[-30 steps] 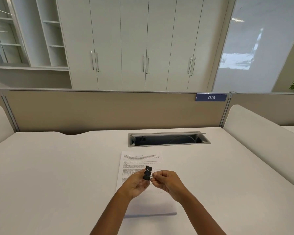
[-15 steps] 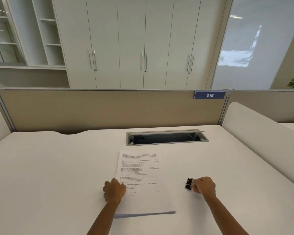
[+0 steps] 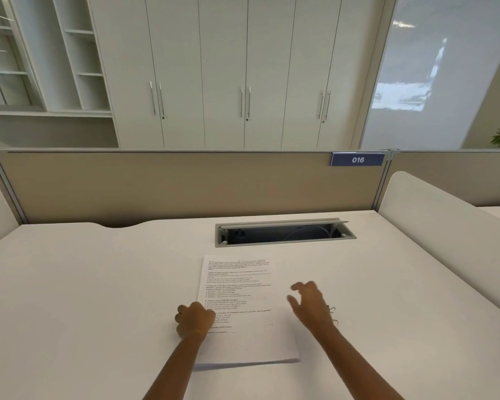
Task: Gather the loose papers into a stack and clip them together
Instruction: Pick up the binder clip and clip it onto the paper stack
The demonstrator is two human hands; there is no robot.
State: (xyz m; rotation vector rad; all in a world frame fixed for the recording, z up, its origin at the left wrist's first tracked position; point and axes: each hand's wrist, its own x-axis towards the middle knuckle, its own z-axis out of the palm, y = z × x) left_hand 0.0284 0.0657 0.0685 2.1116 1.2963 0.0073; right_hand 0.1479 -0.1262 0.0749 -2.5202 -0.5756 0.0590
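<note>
White desk (image 3: 98, 284) under plain light. Lying flat at its middle, print upward, near edge slightly raised: paper stack (image 3: 243, 342). Resting on the stack's left edge, left hand (image 3: 195, 319), fingers curled into a fist. Hovering over the right edge, right hand (image 3: 309, 304), fingers spread and loosely bent, holding nothing. Just past that hand, mostly hidden, wire loops of a binder clip (image 3: 331, 309). Farther back, open cable hatch (image 3: 283, 232), beige partition with tag "016" (image 3: 357, 160), white cabinets (image 3: 223, 67).
</note>
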